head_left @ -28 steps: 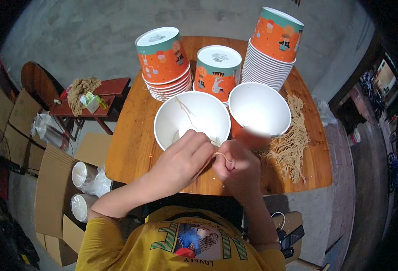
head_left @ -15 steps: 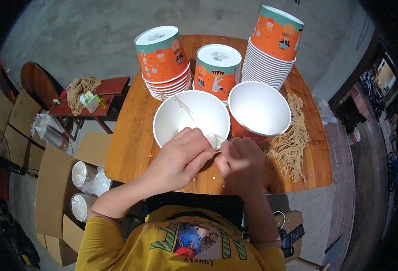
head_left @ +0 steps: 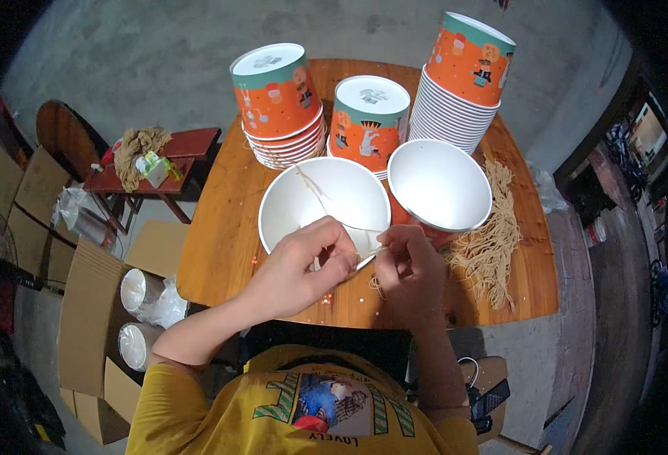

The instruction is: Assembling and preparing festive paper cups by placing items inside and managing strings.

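Observation:
A white-lined paper bucket (head_left: 285,208) stands mouth up at the table's near middle. A thin beige string (head_left: 313,186) hangs over its far rim and runs across the inside to my hands. My left hand (head_left: 304,262) is closed at the near rim, thumb and fingers pinched on the string. To its right, my right hand (head_left: 410,273) is closed too, its fingertips pinching the string close to the bucket's near right rim. A second open paper bucket (head_left: 440,186) stands just beyond my right hand. A bundle of beige strings (head_left: 497,235) lies on the table at the right.
Upside-down orange-and-green paper buckets stand in a left stack (head_left: 277,95), a middle stack (head_left: 370,121) and a tall right stack (head_left: 467,68) on the wooden table (head_left: 216,250). Left, an open cardboard box (head_left: 91,326) holds wrapped buckets, and a red bench (head_left: 190,148) carries more string.
My right hand has shifted slightly and its fingers have loosened from a fist into a fingertip pinch. A short string end now hangs below it. My left hand stays almost in place.

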Demonstrator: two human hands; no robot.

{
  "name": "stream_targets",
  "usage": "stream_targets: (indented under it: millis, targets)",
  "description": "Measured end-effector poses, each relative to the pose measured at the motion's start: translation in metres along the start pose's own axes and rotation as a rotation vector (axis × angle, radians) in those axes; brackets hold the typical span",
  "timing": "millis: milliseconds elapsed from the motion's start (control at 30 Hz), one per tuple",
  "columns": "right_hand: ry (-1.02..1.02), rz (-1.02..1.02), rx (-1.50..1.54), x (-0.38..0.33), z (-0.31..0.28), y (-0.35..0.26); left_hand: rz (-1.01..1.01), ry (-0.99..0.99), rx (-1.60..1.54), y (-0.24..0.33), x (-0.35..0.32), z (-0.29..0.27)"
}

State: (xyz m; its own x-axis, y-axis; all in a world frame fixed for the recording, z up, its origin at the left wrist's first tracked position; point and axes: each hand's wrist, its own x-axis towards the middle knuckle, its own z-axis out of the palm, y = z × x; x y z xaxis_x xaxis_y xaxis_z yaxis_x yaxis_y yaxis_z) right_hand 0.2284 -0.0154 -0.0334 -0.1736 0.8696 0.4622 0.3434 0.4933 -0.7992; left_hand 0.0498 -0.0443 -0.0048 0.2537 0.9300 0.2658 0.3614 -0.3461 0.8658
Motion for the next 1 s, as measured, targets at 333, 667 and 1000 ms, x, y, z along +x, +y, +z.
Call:
stream_targets:
  millis: [333, 667, 1000]
  targets:
    - [-0.004, -0.018, 0.025, 0.001, -0.001, 0.001, -0.325, -0.103, -0.387, 0.008, 0.004, -0.006]
    - [-0.116, -0.071, -0.001, -0.002, -0.013, 0.0, -0.236, -0.112, 0.199, 0.002, 0.012, -0.028]
    - [-0.2, -0.067, -0.029, 0.0, -0.011, 0.007, -0.2, -0.563, 0.164, -0.011, 0.039, -0.029]
